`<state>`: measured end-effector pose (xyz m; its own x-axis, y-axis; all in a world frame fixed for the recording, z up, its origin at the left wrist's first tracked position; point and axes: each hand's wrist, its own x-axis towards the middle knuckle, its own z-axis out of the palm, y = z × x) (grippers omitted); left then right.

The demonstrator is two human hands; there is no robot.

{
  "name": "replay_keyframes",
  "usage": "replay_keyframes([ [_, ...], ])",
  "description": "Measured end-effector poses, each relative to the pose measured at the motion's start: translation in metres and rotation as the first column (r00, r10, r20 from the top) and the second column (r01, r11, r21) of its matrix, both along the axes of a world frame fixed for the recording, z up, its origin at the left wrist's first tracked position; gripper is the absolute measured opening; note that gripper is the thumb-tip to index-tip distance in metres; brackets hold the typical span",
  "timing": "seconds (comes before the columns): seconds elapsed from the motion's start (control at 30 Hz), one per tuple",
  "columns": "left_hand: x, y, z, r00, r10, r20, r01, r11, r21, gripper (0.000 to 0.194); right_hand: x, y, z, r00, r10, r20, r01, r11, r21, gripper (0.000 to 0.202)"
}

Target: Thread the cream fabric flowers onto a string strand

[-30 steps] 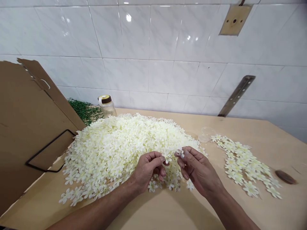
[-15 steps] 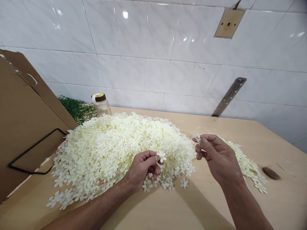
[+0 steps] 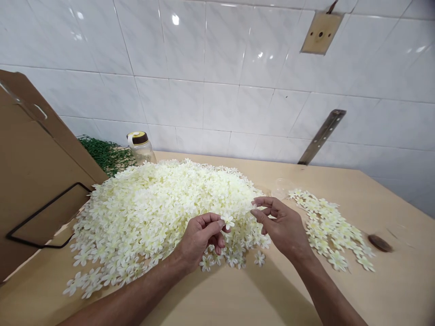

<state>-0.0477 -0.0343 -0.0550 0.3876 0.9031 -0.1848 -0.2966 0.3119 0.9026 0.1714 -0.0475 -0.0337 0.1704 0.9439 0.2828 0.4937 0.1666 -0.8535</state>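
My left hand [image 3: 204, 239] pinches a white artificial flower [image 3: 228, 221] between thumb and index finger, in front of a large heap of loose flowers [image 3: 163, 203]. The flower's open petals face me. Beside it, to the right, my right hand [image 3: 283, 226] has its thumb and index finger brought together at the heap's right edge. A small pale bit shows at those fingertips, too small to name. A gap separates the two hands. Several flowers lie on the wooden table [image 3: 217, 299] below my left hand.
A smaller spread of flowers [image 3: 329, 226] lies right of my right hand, with a dark oval object [image 3: 379, 243] beyond. At left stand a cardboard box [image 3: 37, 167] and a black wire frame [image 3: 42, 210]. Green netting [image 3: 107, 154] and a lidded bottle [image 3: 142, 149] sit behind.
My right hand has moved left from beside the smaller flower spread, toward my left hand, uncovering more of that spread. My left hand keeps its flower in nearly the same place.
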Motion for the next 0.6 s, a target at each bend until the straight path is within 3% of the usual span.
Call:
replay_keyframes([
  [0.13, 0.001, -0.001, 0.0, 1.0, 0.006, -0.007, -0.006, 1.0, 0.028, 0.023, -0.002, -0.001, -0.002, 0.971, -0.124, 0.205, 0.098, 0.986, 0.133, 0.033],
  [0.27, 0.002, -0.001, -0.002, 1.0, 0.014, -0.021, -0.013, 0.999, 0.042, 0.025, -0.006, -0.004, 0.001, 0.959, -0.164, 0.23, 0.09, 0.949, 0.301, 0.022],
  [0.47, 0.002, -0.001, -0.002, 0.997, -0.011, -0.075, 0.016, 0.998, 0.069, 0.029, -0.027, -0.012, -0.002, 0.944, 0.088, 0.318, -0.21, 0.903, 0.374, 0.013],
  [0.6, 0.002, -0.002, 0.0, 0.994, -0.048, -0.094, 0.054, 0.997, 0.063, 0.03, -0.038, -0.013, -0.01, 0.914, 0.13, 0.385, -0.285, 0.88, 0.379, 0.017],
])
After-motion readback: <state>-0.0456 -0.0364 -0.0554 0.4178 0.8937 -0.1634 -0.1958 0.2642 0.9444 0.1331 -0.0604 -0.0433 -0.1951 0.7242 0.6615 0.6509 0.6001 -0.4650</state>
